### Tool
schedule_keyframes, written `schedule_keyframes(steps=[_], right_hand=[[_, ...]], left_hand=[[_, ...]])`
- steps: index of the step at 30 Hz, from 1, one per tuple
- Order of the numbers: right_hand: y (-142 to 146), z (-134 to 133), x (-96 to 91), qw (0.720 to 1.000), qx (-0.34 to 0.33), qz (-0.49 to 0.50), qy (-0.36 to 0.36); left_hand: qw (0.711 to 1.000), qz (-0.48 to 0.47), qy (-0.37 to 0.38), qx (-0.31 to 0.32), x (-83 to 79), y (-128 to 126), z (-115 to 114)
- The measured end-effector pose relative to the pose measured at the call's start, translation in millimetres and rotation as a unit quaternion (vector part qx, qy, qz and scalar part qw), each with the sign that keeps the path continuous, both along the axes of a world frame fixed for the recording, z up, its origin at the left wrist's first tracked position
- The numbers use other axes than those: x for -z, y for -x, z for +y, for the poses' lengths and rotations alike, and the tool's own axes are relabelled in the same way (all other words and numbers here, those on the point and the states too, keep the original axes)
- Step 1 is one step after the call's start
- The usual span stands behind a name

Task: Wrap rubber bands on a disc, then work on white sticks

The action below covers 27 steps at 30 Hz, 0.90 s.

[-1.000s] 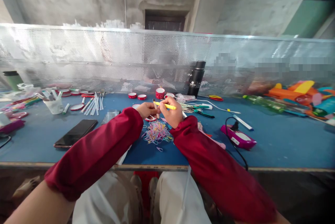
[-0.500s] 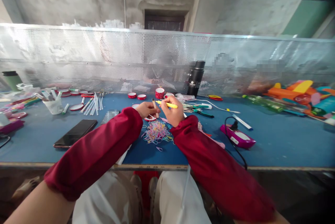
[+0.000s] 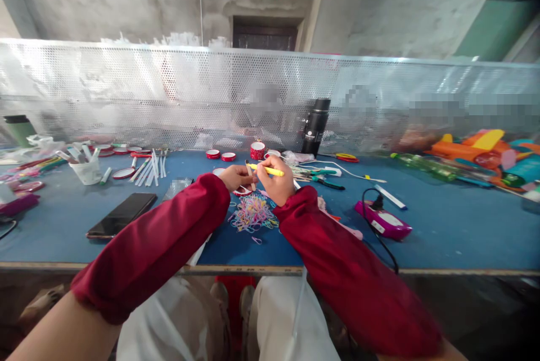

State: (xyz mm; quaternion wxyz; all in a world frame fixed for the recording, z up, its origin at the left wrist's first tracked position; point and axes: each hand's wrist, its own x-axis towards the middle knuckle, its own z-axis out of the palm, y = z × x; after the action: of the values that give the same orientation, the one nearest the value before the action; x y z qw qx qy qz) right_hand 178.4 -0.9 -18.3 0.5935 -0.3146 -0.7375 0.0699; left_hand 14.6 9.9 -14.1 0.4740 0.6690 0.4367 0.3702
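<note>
My left hand (image 3: 234, 177) is closed on a flat wooden craft stick (image 3: 252, 180), held upright with a dark patch at its top end. In my right hand (image 3: 278, 181) a yellow marker pen (image 3: 272, 171) is gripped, its tip pointing left at the upper part of the stick. The tip looks to be at or very near the wood; whether it touches I cannot tell. Just below both hands lies a pile of small pastel loops (image 3: 254, 213), with one purple loop (image 3: 257, 240) apart from it. Rolls of red tape (image 3: 257, 150) stand behind my hands.
On the left are a black phone (image 3: 122, 216), a white cup of pens (image 3: 85, 171) and several white sticks (image 3: 147, 170). Behind stands a black bottle (image 3: 316, 127) by a perforated metal screen (image 3: 189, 91). Pliers (image 3: 327, 182) and a purple power strip (image 3: 383, 220) lie right.
My right hand has shifted slightly left, bringing the yellow marker pen's tip closer to the upper part of the craft stick. My left hand stays in place.
</note>
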Motion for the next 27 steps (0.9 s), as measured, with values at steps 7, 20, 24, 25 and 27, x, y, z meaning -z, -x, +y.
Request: schedule_keyframes(steps=[7,20,24,25,27], right_hand=[[-0.1,-1.0,-0.8,1.000,0.025,0.013,-0.008],[0.6,-0.5,1.3,1.000,0.007,0.001,-0.005],[0.9,-0.2,1.0,1.000,0.015,-0.006,-0.009],[0.6,0.0,0.6,1.000,0.021,-0.002,-0.012],[0.0,0.2,0.0,1.000,0.026,0.009,-0.015]], left_hand=[[1.000,0.005,-0.002,-0.003,1.8,0.6,1.8],[1.000,0.006,-0.011,0.003,2.7,0.5,1.9],[1.000,0.016,-0.014,0.004,3.4,0.8,2.3],[1.000,0.017,-0.012,0.004,3.4,0.9,2.4],[1.000,0.015,-0.008,0.003,3.2,1.0,2.5]])
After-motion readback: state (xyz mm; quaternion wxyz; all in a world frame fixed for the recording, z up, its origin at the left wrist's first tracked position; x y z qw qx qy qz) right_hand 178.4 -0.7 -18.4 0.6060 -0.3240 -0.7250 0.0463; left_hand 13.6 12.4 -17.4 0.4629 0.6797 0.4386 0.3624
